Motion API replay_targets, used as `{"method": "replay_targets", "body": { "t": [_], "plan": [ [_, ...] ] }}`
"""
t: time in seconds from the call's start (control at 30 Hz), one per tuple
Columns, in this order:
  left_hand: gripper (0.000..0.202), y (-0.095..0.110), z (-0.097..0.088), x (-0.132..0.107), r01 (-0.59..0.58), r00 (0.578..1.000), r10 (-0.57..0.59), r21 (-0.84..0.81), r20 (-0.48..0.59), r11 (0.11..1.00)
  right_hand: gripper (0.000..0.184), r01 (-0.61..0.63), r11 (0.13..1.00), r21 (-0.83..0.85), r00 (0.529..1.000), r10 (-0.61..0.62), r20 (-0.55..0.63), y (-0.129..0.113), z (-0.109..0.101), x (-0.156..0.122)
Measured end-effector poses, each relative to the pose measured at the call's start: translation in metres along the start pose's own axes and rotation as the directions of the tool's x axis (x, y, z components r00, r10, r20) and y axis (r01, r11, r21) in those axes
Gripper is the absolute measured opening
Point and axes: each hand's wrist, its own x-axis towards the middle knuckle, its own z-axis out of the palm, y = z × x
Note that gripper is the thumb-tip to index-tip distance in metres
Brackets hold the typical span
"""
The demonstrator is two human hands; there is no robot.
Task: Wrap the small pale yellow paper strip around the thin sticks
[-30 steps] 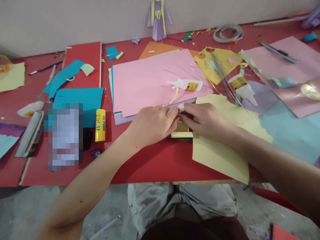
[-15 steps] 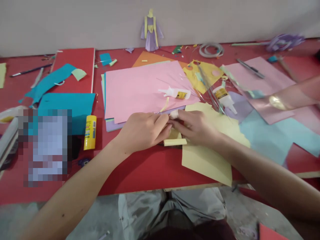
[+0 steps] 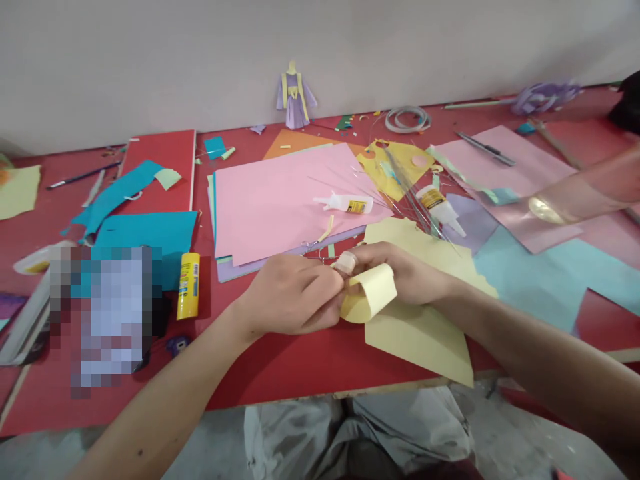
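A small pale-yellow strip of paper (image 3: 377, 290), curled into a loop, is pinched between my two hands above the table's front. My left hand (image 3: 295, 293) is closed, its fingertips meeting the paper's left end. My right hand (image 3: 400, 267) is closed on the same paper, with a white wrap on one finger. The fingers partly hide the curled paper's inner side. Below my right hand lies a larger pale-yellow sheet (image 3: 425, 340) with a ragged edge. Just beyond my hands rest small scissors (image 3: 309, 250), only partly visible.
A stack of pink paper (image 3: 280, 200) carries a glue bottle (image 3: 350, 203); another glue bottle (image 3: 440, 208) lies right of it. A yellow glue stick (image 3: 189, 287) stands left. A paper doll figure (image 3: 295, 100) leans at the wall. Another person's forearm (image 3: 590, 190) reaches in from the right.
The yellow paper has come up between my hands and now shows as a wide curl; before, it was mostly hidden under my fingers. The view has tilted, so the table sits lower.
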Motion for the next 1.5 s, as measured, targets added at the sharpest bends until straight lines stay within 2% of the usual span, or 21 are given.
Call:
{"method": "replay_targets", "body": {
  "t": [0.1,0.2,0.3,0.4,0.5,0.57,0.8,1.0,1.1,1.3,1.43,1.5],
  "plan": [
    [0.026,0.002,0.001,0.0,-0.023,1.0,0.023,0.006,0.01,1.0,0.013,-0.088,0.988,0.131,0.994,0.078,0.074,0.0,-0.002,-0.001],
    [0.028,0.0,0.001,0.0,-0.013,1.0,0.013,0.004,0.014,1.0,0.014,-0.069,0.986,0.15,0.997,0.063,0.044,0.0,0.001,0.001],
    [0.026,-0.003,0.0,-0.001,0.035,0.999,-0.035,-0.008,0.002,0.999,0.017,0.032,0.999,0.041,0.996,-0.028,-0.085,0.0,0.005,0.003],
    [0.025,-0.005,0.0,-0.001,0.081,0.997,-0.081,-0.029,-0.014,0.996,0.017,0.161,0.97,-0.18,0.956,-0.199,-0.217,0.0,0.009,0.004],
    [0.025,-0.005,0.0,-0.001,0.097,0.995,-0.098,-0.042,-0.029,0.994,0.012,0.218,0.897,-0.384,0.909,-0.329,-0.254,0.001,0.01,0.004],
    [0.025,-0.006,0.001,-0.002,0.105,0.994,-0.106,-0.048,-0.023,0.993,0.012,0.229,0.865,-0.447,0.893,-0.37,-0.258,0.002,0.01,0.004],
    [0.025,-0.006,0.003,-0.003,0.117,0.991,-0.119,-0.028,-0.053,0.993,0.022,0.211,0.858,-0.468,0.862,-0.389,-0.324,0.0,0.009,0.006],
    [0.019,-0.007,0.005,-0.005,0.135,0.988,-0.134,0.003,-0.075,0.991,0.02,0.243,0.876,-0.418,0.851,-0.399,-0.342,-0.001,0.007,0.005],
    [0.016,-0.01,0.005,-0.006,0.187,0.975,-0.188,-0.02,-0.119,0.982,0.019,0.227,0.906,-0.357,0.875,-0.35,-0.334,-0.001,0.007,0.005],
    [0.013,-0.01,0.0,-0.006,0.181,0.964,-0.187,-0.051,-0.188,0.982,0.03,0.048,0.971,-0.234,0.956,-0.113,-0.271,-0.005,0.008,0.007],
    [0.014,-0.01,-0.004,-0.005,0.264,0.945,-0.27,-0.055,-0.186,0.963,0.033,-0.043,0.999,0.005,0.959,0.043,-0.281,-0.01,0.006,0.004],
    [0.012,-0.011,-0.004,-0.004,0.294,0.937,-0.292,-0.018,-0.192,0.956,0.034,-0.051,0.992,0.112,0.959,0.08,-0.272,-0.013,0.004,0.001]
  ]
}}
